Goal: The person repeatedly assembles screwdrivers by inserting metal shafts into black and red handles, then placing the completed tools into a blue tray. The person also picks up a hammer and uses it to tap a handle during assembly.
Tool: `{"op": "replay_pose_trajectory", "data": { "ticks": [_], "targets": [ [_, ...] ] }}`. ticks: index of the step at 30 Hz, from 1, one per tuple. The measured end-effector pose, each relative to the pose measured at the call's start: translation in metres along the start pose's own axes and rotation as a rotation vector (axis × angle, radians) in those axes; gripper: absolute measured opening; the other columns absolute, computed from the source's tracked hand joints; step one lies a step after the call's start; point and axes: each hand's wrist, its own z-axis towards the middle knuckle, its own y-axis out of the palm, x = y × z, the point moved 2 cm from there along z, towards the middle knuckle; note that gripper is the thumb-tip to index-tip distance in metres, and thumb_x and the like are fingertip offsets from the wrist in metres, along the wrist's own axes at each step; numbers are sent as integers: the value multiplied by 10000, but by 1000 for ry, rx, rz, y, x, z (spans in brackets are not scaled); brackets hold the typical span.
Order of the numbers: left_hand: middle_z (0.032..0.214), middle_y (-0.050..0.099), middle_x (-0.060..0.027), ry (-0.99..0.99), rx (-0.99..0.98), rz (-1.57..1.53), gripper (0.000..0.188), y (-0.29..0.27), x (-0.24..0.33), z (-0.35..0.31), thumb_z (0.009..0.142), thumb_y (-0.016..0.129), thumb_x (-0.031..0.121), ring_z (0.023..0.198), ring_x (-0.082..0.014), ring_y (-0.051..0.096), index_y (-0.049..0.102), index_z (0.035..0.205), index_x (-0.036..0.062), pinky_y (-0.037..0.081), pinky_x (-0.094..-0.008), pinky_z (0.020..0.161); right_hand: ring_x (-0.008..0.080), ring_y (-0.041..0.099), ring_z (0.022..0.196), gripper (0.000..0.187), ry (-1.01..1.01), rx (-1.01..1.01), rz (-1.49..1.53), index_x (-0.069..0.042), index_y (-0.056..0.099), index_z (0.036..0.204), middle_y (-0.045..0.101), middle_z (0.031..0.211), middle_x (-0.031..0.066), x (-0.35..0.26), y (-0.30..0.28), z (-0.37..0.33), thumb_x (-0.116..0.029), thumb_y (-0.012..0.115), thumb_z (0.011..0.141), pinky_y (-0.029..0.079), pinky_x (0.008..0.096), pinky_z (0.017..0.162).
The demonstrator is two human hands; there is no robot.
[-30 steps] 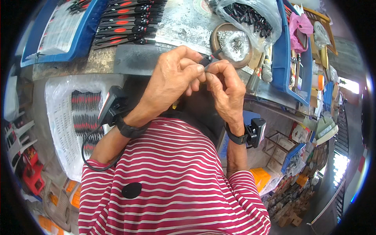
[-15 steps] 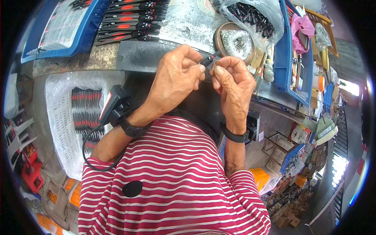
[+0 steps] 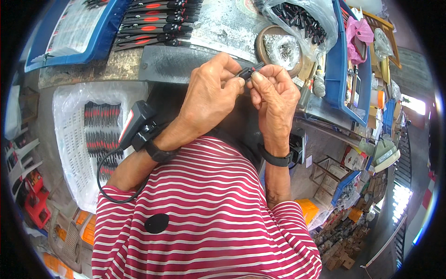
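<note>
Just in front of the bench edge, a small black part with a red mark is between my two hands. My left hand is closed, pinching its left end between thumb and fingers. At its right end, the thumb and forefinger of my right hand close on it, the other fingers curled. A thin dark piece sticks out past the right fingertips; its exact shape is hidden. Beyond my hands, a round tray holds a clear bag of small metal pins.
Long black tools with red ovals lie in a row on the metal-topped bench, beside a blue tray. A plastic bag of black parts is at the back right. A lined white basket with similar tools stands lower left.
My right hand has moved slightly left and up, its thumb now pressed against the black part. The left hand has hardly moved.
</note>
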Motion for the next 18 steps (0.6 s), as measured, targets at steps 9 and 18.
{"op": "replay_pose_trajectory", "data": {
  "ticks": [9,18],
  "targets": [
    [705,635,-224,103,41,129,162,1,-2,-2,775,544,22,630,-278,648,536,908,-71,484,-356,578,67,496,535,201,-70,27,-104,11,512,1005,586,749,52,6,3,-3,-67,626,858,360,173,449],
    [697,636,-209,65,-15,39,117,1,-3,-3,785,532,14,615,-214,636,524,869,-67,471,-329,544,56,535,650,327,-160,-51,-227,45,443,1184,548,837,39,3,4,-1,-15,555,882,425,167,499]
  ]
}}
